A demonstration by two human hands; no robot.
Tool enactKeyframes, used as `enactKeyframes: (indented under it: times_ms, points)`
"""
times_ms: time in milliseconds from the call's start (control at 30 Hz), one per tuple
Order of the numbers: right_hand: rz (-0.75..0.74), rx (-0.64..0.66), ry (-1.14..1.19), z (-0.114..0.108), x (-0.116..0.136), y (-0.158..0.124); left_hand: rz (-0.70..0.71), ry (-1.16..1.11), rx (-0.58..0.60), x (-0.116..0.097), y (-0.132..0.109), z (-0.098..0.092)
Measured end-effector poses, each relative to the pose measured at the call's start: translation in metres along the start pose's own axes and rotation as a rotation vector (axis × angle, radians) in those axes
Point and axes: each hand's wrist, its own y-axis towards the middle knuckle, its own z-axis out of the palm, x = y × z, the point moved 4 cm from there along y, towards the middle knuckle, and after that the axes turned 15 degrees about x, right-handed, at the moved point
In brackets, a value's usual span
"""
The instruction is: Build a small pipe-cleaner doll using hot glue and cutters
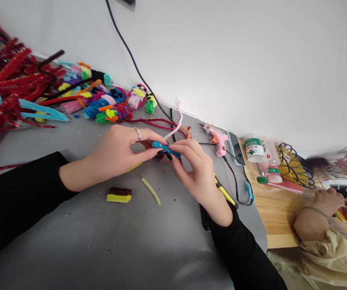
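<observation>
Between both hands is a short blue pipe cleaner piece [157,144], with dark bits showing under it that I cannot make out clearly. My left hand [117,155], wearing a ring, pinches its left end between thumb and fingers. At the right end, the thumb and forefinger of my right hand [196,165] are closed on the same piece. Below the hands on the grey table lie a pale yellow pipe cleaner strip [150,191] and a folded brown-and-yellow pipe cleaner bundle [119,195]. A pink pipe cleaner [177,123] lies just behind.
Red tinsel pipe cleaners [7,84] pile up at left, beside colourful pipe cleaner dolls [100,106]. A pink glue gun [219,141] with its cord and a phone [236,148] lie right. Beyond are bottles [254,149] and another person's hand [327,201] on a wooden table [273,221].
</observation>
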Motion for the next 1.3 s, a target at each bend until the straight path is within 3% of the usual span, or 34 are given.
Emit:
enactKeyframes:
  times_ms: [833, 1300]
  points:
    - [0.081, 0.04, 0.079, 0.0019, -0.0024, 0.0013, 0.053, 0.045, -0.01, 0.0012, -0.0011, 0.0013]
    - [0.094, 0.044, 0.104, 0.0015, 0.0012, 0.0034, 0.13, 0.222, 0.032, -0.0001, -0.0017, 0.0075]
